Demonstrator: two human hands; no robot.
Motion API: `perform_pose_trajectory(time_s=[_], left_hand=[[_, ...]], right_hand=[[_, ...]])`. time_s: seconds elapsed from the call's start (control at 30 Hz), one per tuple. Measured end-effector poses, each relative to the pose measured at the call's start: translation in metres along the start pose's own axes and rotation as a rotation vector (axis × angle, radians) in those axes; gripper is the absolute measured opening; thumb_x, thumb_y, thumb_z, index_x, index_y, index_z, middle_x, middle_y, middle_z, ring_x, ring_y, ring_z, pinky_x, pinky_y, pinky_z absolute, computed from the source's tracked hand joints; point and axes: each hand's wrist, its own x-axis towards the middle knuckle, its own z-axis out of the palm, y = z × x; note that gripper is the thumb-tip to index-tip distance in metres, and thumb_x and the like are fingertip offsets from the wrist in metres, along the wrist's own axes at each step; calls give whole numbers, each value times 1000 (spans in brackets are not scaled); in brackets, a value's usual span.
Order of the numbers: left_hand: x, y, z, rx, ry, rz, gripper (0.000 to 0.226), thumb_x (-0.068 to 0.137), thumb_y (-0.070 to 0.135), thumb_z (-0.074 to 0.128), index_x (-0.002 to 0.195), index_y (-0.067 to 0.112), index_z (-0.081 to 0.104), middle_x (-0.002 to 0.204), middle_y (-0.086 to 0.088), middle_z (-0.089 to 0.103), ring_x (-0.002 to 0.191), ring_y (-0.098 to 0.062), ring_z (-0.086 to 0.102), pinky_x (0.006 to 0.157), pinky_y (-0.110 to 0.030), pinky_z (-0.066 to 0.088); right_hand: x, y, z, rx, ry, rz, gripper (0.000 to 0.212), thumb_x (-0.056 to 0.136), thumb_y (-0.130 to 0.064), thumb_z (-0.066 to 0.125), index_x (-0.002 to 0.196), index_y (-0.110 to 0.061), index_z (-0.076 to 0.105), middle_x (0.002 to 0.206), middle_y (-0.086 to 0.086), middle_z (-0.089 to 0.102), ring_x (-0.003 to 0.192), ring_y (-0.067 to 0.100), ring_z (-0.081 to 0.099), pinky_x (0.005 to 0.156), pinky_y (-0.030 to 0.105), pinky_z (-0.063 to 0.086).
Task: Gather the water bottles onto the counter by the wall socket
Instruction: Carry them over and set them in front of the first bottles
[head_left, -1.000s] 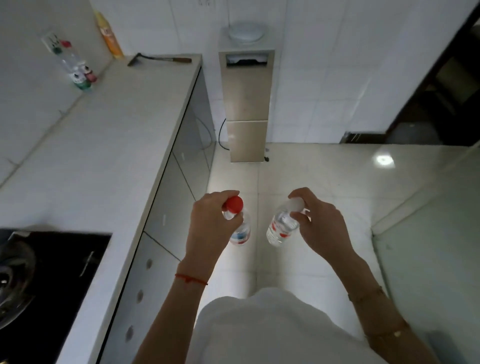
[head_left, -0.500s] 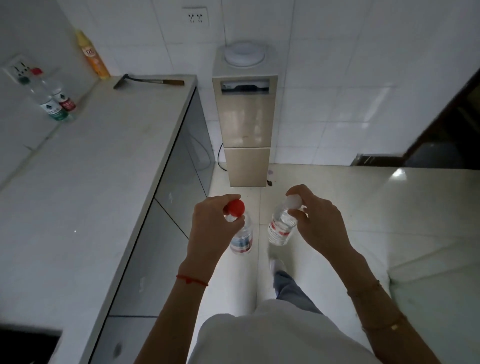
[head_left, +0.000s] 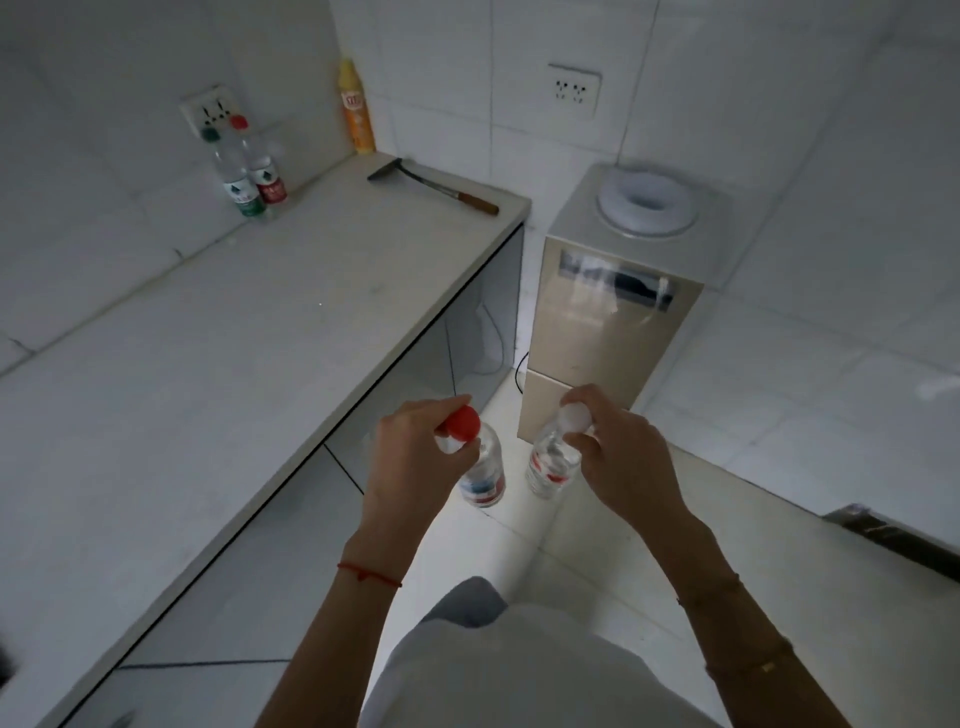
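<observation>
The left hand (head_left: 415, 457) grips a red-capped bottle (head_left: 480, 462) by its neck. The right hand (head_left: 623, 457) grips a white-capped bottle (head_left: 550, 462) likewise, just beside it. The table (head_left: 234, 364) lies left of both hands.

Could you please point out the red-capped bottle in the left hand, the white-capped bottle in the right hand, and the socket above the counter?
red-capped bottle (head_left: 464, 422): head view, on its cap.
white-capped bottle (head_left: 575, 417): head view, on its cap.
socket (head_left: 214, 111): head view, on its faceplate.

Left hand (head_left: 415, 457) gripping red-capped bottle (head_left: 480, 467), right hand (head_left: 623, 462) white-capped bottle (head_left: 553, 457)
</observation>
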Motion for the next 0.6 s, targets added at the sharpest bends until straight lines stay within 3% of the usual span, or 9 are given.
perform_pose_trajectory(time_s=[0.13,0.23,0.37,0.43,0.5,0.6], left_hand=[[48,-6,9,44,51,-62,44,66,15,82,108,16,70,100,-4,74,87,-19,68,83,-29,55],[82,-17,13,70,89,-78,40,62,12,84,100,16,72,90,-4,75,76,-18,69,73,-23,51],[130,-39,12,40,157,-169,38,62,12,83,97,19,73,86,-3,75,72,-18,68,71,-33,57],[156,-50,10,33,192,-190,40,63,13,83,101,19,72,90,-3,75,76,-18,69,74,-35,58],[182,-61,8,56,224,-200,43,63,14,83,104,18,72,95,-3,75,79,-16,69,78,-31,57],[221,-77,1,48,272,-246,44,63,14,83,106,18,72,96,-2,75,80,-13,68,79,-29,56]], right_hand=[[65,14,10,54,-80,-54,27,85,-16,65,110,-19,54,84,-2,66,72,13,62,65,25,54],[113,17,25,64,-101,-119,29,85,-15,65,111,-21,54,77,-9,57,67,7,54,62,15,44],[182,15,48,62,-173,-159,30,85,-15,64,111,-24,53,78,-11,55,70,8,52,61,9,30],[218,11,59,63,-205,-192,30,86,-17,63,113,-24,53,81,-7,61,74,15,59,62,13,39],[254,4,71,63,-229,-224,29,87,-18,62,114,-24,52,90,2,68,83,21,64,68,26,49],[306,-10,88,85,-252,-292,30,87,-18,63,113,-25,52,91,2,68,84,21,64,69,24,42]])
